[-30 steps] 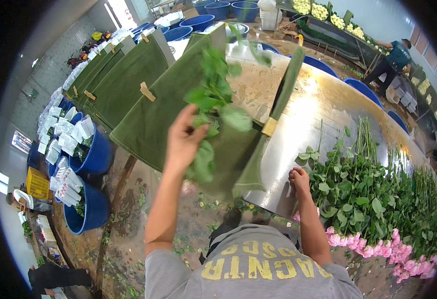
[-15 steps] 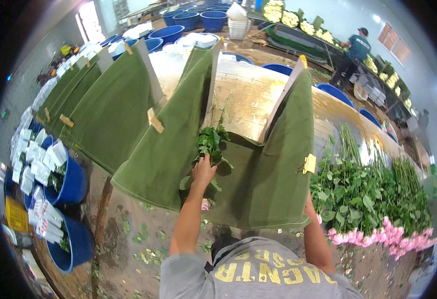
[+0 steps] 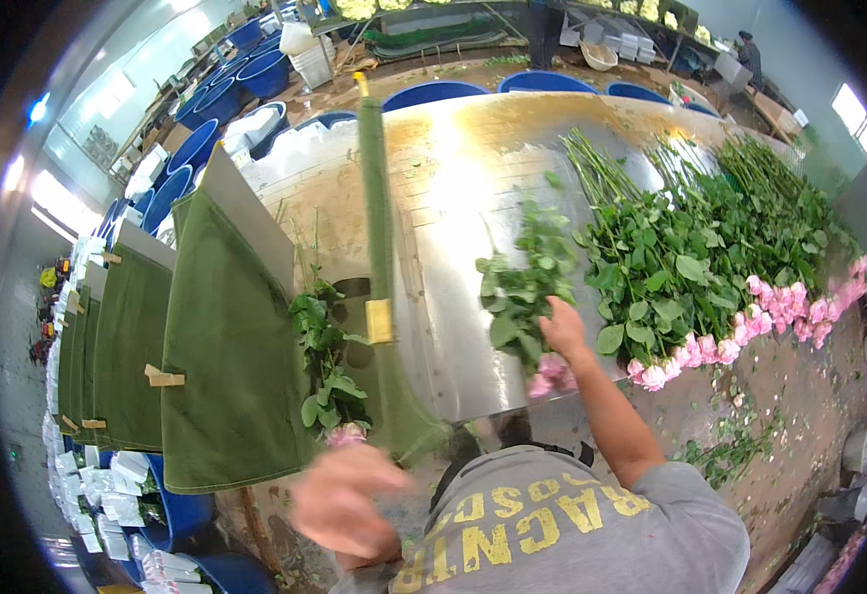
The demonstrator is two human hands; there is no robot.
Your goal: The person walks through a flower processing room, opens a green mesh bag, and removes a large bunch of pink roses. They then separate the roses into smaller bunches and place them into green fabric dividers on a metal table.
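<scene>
My right hand [image 3: 562, 328] grips leafy stems of pink roses [image 3: 528, 287] over the bare metal part of the table, their blooms toward my body. Just right of it lies a large pile of pink roses [image 3: 691, 262], stems pointing away from me. My left hand [image 3: 349, 503], smeared by motion, is low and near me, close to the front edge of a green cloth divider [image 3: 231, 366]. Between that divider and a second green cloth panel [image 3: 376, 198], a few pink roses [image 3: 327, 351] lie on green cloth. The left fingers are too blurred to read.
More green cloth dividers [image 3: 127, 337] with wooden clips stand at the left. Blue tubs [image 3: 171, 505] with white-wrapped bundles sit below them, and other blue tubs [image 3: 433, 94] stand behind the metal table [image 3: 453, 228]. Leaves litter the floor [image 3: 740, 436]. People stand in the background.
The view has swung right. My left hand has come away from the leafy roses between the dividers and back toward me. My right hand, formerly hidden behind the cloth, now grips roses on the table.
</scene>
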